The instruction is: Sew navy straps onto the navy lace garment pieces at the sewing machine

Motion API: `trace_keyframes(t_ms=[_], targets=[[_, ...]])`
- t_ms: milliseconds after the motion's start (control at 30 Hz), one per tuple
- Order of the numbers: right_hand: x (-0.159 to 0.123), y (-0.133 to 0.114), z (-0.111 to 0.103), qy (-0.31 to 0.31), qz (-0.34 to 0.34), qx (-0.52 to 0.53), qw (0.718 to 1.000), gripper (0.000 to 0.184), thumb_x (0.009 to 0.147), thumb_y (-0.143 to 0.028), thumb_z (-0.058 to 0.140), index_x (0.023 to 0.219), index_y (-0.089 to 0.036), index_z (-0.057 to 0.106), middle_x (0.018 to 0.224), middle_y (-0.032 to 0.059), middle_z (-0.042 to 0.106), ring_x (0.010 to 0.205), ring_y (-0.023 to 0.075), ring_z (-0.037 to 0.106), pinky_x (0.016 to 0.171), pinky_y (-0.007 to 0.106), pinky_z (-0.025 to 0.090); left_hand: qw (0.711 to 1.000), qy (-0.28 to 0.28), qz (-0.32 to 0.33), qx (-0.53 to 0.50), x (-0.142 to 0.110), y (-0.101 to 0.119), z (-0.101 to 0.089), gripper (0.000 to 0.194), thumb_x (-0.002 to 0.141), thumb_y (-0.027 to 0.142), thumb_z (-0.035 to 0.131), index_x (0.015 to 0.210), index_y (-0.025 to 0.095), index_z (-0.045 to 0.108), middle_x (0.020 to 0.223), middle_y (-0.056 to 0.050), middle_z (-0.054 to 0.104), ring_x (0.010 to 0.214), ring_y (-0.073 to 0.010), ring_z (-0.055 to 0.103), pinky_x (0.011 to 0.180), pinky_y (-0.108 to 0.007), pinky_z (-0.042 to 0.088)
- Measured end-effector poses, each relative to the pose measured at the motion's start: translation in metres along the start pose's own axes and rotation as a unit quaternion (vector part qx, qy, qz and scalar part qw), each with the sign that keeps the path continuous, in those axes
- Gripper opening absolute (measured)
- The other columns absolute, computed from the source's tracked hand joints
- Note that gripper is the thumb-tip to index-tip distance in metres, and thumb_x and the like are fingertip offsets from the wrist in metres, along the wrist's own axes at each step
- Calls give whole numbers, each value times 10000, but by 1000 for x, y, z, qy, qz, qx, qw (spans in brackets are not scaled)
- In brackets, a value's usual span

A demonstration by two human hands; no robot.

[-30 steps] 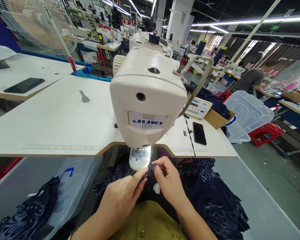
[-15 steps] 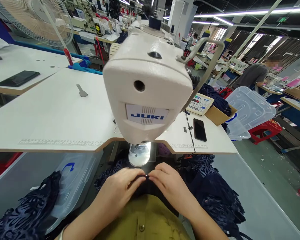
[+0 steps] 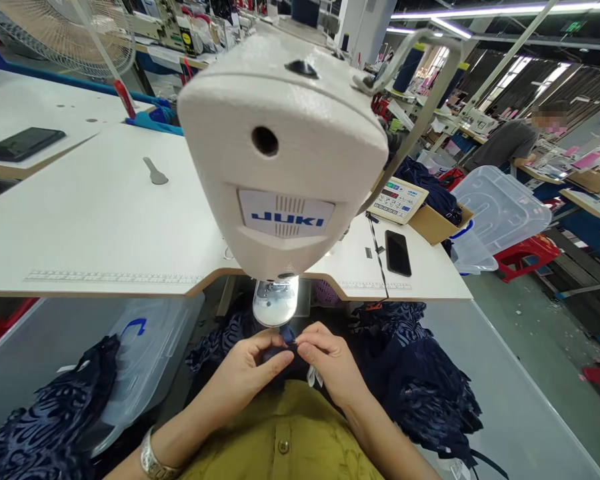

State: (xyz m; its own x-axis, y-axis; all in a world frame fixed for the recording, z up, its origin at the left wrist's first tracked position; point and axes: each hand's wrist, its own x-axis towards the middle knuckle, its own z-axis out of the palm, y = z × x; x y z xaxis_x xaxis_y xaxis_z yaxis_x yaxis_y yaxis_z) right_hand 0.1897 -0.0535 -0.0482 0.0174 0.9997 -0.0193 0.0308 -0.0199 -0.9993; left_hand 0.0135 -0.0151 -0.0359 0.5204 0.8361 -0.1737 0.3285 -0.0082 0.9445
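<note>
A single navy strip [image 3: 288, 333] lies between the two hands, just below the sewing machine's bright metal plate [image 3: 275, 303]. The right hand [image 3: 333, 363], at 3 o'clock to the strip, pinches its edge between thumb and index finger. The left hand [image 3: 253, 363], between 8 and 9 o'clock, touches it with bent fingers; whether its thumb and index finger grip the cloth cannot be told. A white tag [image 3: 315, 378] shows by the right hand, and one bracelet [image 3: 155, 460] circles the left wrist.

At 12 o'clock stands one white sewing machine [image 3: 280, 160], its front plate [image 3: 287, 215] reading "JUKI" in blue. Two spools [image 3: 410, 67] of dark thread with yellow tops stand at 1 o'clock. Between 1 and 2 sits one control panel [image 3: 397, 200], its smaller lettering too fine to read. There are two phones: a black phone [image 3: 397, 253] at 2 o'clock and a dark phone [image 3: 23, 145] at 10. Two printed rulers run along the table edge [image 3: 115, 293], numbers illegible.

Two heaps of navy cloth flank the person: a right heap [image 3: 425, 393] between 3 and 4, a left heap [image 3: 55, 400] between 8 and 9. One fan [image 3: 75, 33] stands between 10 and 11.
</note>
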Motion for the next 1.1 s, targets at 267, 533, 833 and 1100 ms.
trace_keyframes(t_ms=[267,533,833,1100], targets=[[1,-4,5,-38,-12,-5,999,315,865,-489,585,911,-202,706,873,32,599,843,165,582,786,279,479,997,6,25,79,-4,5,7,263,882,411,490,792,196,610,754,13,619,704,-135,548,663,-244,440],[1,5,21,48,4,160,986,361,779,-562,645,779,-202,620,781,17,568,743,157,554,712,277,488,980,41,100,168,-9,10,10,199,925,366,446,903,239,599,791,29,611,687,-112,571,636,-215,433],[-8,5,15,111,-124,50,985,101,795,-318,711,768,-226,680,783,17,643,737,156,610,674,270,506,929,122,231,261,-12,10,11,135,945,255,447,1057,250,521,808,43,578,696,-83,608,649,-173,452],[-7,7,16,96,-179,57,977,100,825,-184,686,786,-276,690,761,-26,636,744,129,600,692,243,485,913,141,264,279,-12,10,10,136,950,236,438,1039,229,541,752,41,552,632,-81,579,582,-177,437]])
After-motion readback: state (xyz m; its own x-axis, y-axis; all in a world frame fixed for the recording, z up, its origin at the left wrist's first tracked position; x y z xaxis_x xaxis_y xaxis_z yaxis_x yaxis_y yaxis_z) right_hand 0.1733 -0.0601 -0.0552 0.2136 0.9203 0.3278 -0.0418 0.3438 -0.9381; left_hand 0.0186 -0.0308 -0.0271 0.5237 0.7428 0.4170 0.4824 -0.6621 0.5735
